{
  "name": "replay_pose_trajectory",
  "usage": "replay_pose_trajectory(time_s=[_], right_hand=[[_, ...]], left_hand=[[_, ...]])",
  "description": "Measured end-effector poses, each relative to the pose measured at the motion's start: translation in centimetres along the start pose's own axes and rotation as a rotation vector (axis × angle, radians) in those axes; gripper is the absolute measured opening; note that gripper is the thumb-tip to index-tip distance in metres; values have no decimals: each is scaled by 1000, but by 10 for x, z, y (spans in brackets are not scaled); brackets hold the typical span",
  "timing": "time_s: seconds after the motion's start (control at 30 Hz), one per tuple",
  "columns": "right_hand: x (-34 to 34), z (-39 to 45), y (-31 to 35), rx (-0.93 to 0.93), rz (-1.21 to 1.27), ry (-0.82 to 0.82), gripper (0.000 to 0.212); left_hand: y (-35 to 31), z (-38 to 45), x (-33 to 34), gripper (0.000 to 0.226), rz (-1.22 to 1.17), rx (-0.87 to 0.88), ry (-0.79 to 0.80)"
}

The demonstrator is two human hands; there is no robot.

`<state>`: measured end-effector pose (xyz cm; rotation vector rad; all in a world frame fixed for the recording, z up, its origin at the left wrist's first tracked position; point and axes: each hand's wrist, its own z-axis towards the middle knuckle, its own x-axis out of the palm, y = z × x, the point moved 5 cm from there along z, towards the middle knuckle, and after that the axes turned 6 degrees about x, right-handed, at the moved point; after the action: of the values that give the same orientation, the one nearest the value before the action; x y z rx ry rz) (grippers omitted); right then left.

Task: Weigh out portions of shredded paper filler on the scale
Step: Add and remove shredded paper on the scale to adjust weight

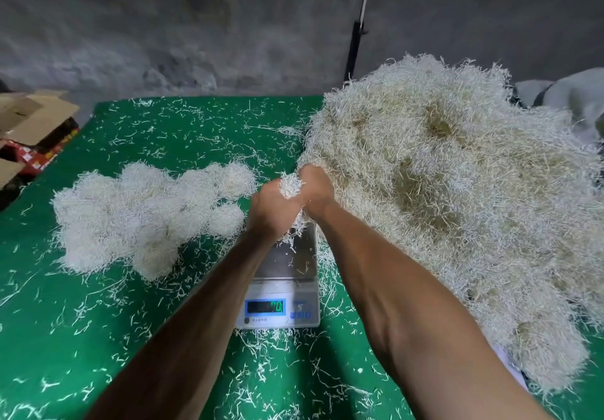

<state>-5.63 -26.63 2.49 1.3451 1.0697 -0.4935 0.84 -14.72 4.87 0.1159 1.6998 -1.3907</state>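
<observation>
At the far left edge, cardboard boxes (pixel 31 118) sat just off the green bench (pixel 98 321), probably waiting to take packed goods. On the bench's left half lay a cluster of rounded paper clumps (pixel 140 213), touching one another and set well apart from the supply; these looked like portions already weighed and put aside so they would not mix back in.

In the middle, the scale (pixel 281 288) stood near the person, its lit display (pixel 265 306) facing them so a reading could be taken at a glance; the digits were too blurred to read with confidence. Its metal pan (pixel 291 256) carried only a few stray strands.

Above the far end of the pan, the left hand (pixel 271 213) and the right hand (pixel 315 190) came together around a small wad of shredded paper (pixel 291 187). Both sets of fingers were curled and pressed in on the wad, seemingly compacting it into a ball that would sit on the pan without spilling. Loose strands hung below the hands toward the pan.

To the right, the big heap of shredded filler (pixel 457 190) rose just beside the scale, close enough that the right hand could pull from it. Scattered strands littered the bench all around. The portion in hand appeared not yet weighed.
</observation>
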Motion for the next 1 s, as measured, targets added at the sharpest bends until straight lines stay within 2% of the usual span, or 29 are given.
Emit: replay_pose_trajectory(time_s=[0.03, 0.1, 0.17, 0.27, 0.37, 0.47, 0.57, 0.63, 0.73, 0.77, 0.87, 0.93, 1.0], right_hand=[[-3, 0, 3, -55, -43, -6, 6], [-8, 0, 9, -138, -122, -9, 14], [-12, -2, 16, -203, -236, -22, 13], [-15, -5, 20, -212, -297, -52, 9], [-14, -8, 8, -107, -278, -63, 12], [-7, -14, -13, 52, -133, -70, 29], [0, -16, -28, 232, 176, 2, 29], [10, -18, -37, 339, 389, 34, 32], [2, -24, -74, 475, 757, 28, 18], [-5, -19, -94, 467, 760, 16, 18], [-26, -13, -139, 568, 649, -108, 15], [-26, -13, -142, 557, 579, -155, 20], [-23, -17, -143, 484, 566, -160, 28]], left_hand=[[-1, 1, -2, 78, 42, 35, 10], [-3, 3, -3, 60, 97, 108, 56], [-3, 7, -4, 47, 134, 159, 92], [-1, 12, -3, 59, 195, 212, 123], [2, 13, -2, 78, 142, 212, 137], [8, 7, 6, 99, -18, 68, 118], [13, -8, 21, 114, -261, -91, 82], [16, -19, 30, 103, -440, -205, 60], [12, -42, 53, 59, -755, -281, 125], [8, -55, 57, 55, -777, -274, 147], [22, -55, 59, 90, -794, -313, 74], [39, -42, 61, 94, -908, -388, 34], [42, -33, 63, 93, -864, -361, -5]])
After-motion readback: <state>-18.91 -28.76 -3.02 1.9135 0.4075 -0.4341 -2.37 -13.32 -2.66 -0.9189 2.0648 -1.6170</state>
